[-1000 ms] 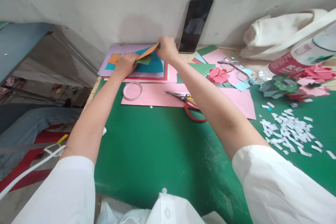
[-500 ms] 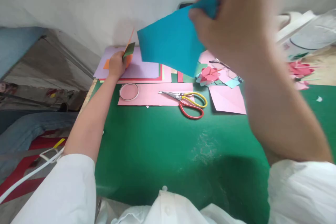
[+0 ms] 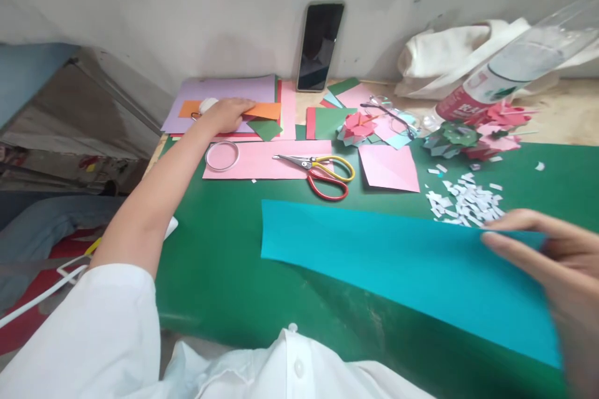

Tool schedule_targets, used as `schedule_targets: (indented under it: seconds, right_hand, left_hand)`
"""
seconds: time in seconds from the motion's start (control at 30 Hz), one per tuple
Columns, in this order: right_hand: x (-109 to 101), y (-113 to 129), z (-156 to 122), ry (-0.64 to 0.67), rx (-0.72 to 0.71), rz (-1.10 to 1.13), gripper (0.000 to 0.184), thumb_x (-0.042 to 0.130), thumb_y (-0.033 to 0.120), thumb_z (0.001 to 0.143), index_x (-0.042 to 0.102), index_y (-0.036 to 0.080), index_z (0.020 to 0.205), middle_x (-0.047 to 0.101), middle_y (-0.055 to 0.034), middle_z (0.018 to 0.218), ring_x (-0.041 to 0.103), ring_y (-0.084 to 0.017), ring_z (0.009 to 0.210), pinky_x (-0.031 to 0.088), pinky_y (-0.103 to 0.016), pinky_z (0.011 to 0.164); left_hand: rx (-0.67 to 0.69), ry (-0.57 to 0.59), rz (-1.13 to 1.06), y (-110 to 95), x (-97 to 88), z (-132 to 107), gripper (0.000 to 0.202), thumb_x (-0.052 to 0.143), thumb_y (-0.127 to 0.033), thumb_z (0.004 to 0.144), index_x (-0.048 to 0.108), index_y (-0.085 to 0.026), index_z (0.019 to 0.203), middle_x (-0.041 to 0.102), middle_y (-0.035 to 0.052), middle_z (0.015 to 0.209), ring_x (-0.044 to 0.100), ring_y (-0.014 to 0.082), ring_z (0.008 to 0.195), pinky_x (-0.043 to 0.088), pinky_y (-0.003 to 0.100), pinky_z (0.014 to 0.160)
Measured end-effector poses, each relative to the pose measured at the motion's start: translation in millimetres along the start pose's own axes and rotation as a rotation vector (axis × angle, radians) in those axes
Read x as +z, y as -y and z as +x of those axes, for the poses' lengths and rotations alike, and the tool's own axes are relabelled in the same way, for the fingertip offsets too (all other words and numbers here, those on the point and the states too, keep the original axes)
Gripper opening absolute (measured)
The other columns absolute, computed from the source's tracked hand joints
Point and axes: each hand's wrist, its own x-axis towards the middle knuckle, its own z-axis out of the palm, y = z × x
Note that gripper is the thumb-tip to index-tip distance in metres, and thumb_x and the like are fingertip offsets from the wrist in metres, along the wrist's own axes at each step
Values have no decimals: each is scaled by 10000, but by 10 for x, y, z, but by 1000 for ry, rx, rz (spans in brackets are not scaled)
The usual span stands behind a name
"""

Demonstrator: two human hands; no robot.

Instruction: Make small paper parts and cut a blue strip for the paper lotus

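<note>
My right hand (image 3: 552, 249) pinches the right part of a long blue paper strip (image 3: 374, 243), which stretches leftward over the near part of the green mat. With fingers laid flat, my left hand (image 3: 229, 115) rests on an orange paper strip (image 3: 266, 111) at the back left. A small green paper piece (image 3: 265, 129) lies beside those fingers. Beneath them is a stack topped by a purple sheet (image 3: 253, 88). Scissors (image 3: 309, 165) with one yellow and one red handle lie on a pink strip (image 3: 262, 162), and a ring-shaped roll (image 3: 223, 156) sits at its left end.
A phone (image 3: 321, 47) leans on the wall. Folded paper flowers (image 3: 358, 129), glasses (image 3: 393, 115) and a pink square (image 3: 389, 167) are right of the scissors. White paper scraps (image 3: 468, 199) are heaped near my right hand. A plastic bottle (image 3: 496, 78) lies slanted by a white bag (image 3: 449, 53).
My right hand has lowered the blue strip from high up to just above the mat, toward the right. My left hand has laid the orange strip and green piece down on the stack.
</note>
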Motion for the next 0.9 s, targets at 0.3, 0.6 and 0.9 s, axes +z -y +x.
schedule_targets:
  seconds: [0.3,0.6,0.9]
  right_hand:
    - [874,209,54,354,84,146,407,649,578,848,643,180,761,550,-9,594,391,-77,452,299,-221,391]
    - [987,113,-28,378,-148,29,250,592,414,923,619,190,816,530,43,567,357,-38,385,280,-205,405]
    - [963,103,-66,371,-246,32,145,583,310,939,626,198,859,594,27,619,383,-43,412,320,-209,425]
  left_hand:
    - [175,24,-51,-295,-181,-239,547,429,-271,852,586,-187,1369,561,59,1463,536,230,1358,408,386,1170]
    - [73,6,-89,-493,72,-393,597,366,-432,959,474,-133,1465,370,126,1593,339,271,1499,279,475,1237]
    - [214,-38,-290,-1683,-421,-832,444,483,-391,952,570,-207,1346,621,77,1373,552,254,1309,410,442,1125]
